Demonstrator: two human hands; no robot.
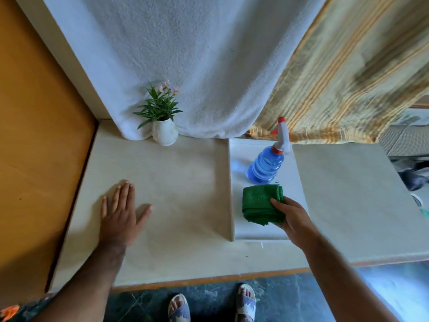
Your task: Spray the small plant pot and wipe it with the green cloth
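Note:
A small white plant pot (165, 134) with green leaves and pink flowers stands at the back of the table, against a hanging white towel. A blue spray bottle (267, 167) with a white and red trigger head stands on a white sheet at the right. Just in front of it lies the folded green cloth (261, 203). My right hand (293, 219) grips the cloth's right edge, thumb on top. My left hand (120, 212) lies flat on the table at the left, fingers spread, holding nothing.
The pale table (185, 182) ends at an orange wooden panel (34, 147) on the left. A white towel (197, 66) and a striped curtain (348, 77) hang behind. My sandalled feet (211, 305) stand below the front edge. Dark objects lie at the far right.

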